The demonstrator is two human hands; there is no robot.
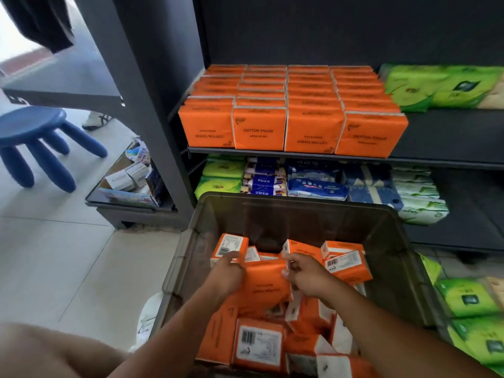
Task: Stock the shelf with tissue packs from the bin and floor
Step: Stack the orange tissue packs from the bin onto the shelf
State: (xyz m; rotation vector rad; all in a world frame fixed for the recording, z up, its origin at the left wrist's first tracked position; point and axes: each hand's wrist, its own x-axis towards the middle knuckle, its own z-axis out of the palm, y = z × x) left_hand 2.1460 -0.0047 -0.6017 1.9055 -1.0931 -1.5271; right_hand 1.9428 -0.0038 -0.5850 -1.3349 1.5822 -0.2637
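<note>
Left hand (226,272) and right hand (306,275) grip one glossy orange tissue pack (266,285) inside the smoky translucent plastic bin (313,222).

Head cam looks fwd/down, close over bin (300,222), facing shelf (450,137).

1. The person's left forearm (174,317) is bare, uncovered as far as the lower edge of the view.
2. The right forearm (381,323) is bare in the same way, uncovered to the place where it leaves the view.
3. The left hand (226,271) and the right hand (302,276) are both bare, with nothing worn that I can make out.
4. In the lower left corner a bare knee (41,353) shows, round and blurred, very near the camera.
</note>
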